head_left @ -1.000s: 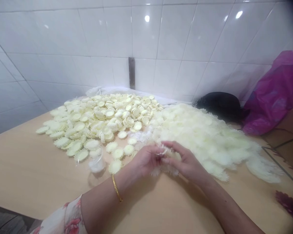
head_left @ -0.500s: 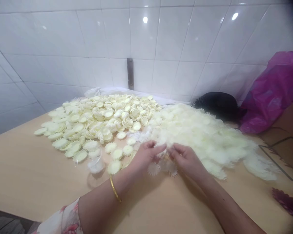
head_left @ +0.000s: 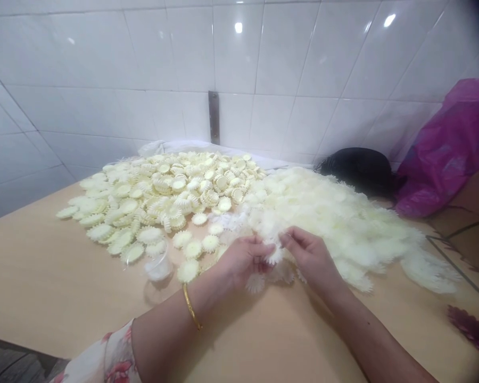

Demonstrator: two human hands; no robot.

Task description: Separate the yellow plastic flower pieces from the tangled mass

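Observation:
My left hand (head_left: 242,260) is closed, its thumb and fingers pinching a thin white scalloped flower piece (head_left: 275,255). Just to its right, my right hand (head_left: 312,256) has its thumb and fingertips pressed together by the edge of that piece. Whatever is between those fingertips is too small to make out. Below the hands, a few sheer white scalloped pieces (head_left: 256,283) are partly hidden. A mound of sheer pale scalloped pieces (head_left: 323,213) lies behind my right hand. To the left spreads a heap of cream scalloped discs (head_left: 171,186), several lying loose near my left wrist.
A small clear cup (head_left: 158,269) with white contents stands left of my forearm. At the back right are a black bundle (head_left: 357,169) and a magenta plastic bag (head_left: 449,154). A dark red scalloped piece (head_left: 470,327) lies near the right edge. A tiled wall (head_left: 175,53) bounds the table.
My hands have moved slightly apart. The white flower piece in my left hand shows more plainly now. The view has shifted a little.

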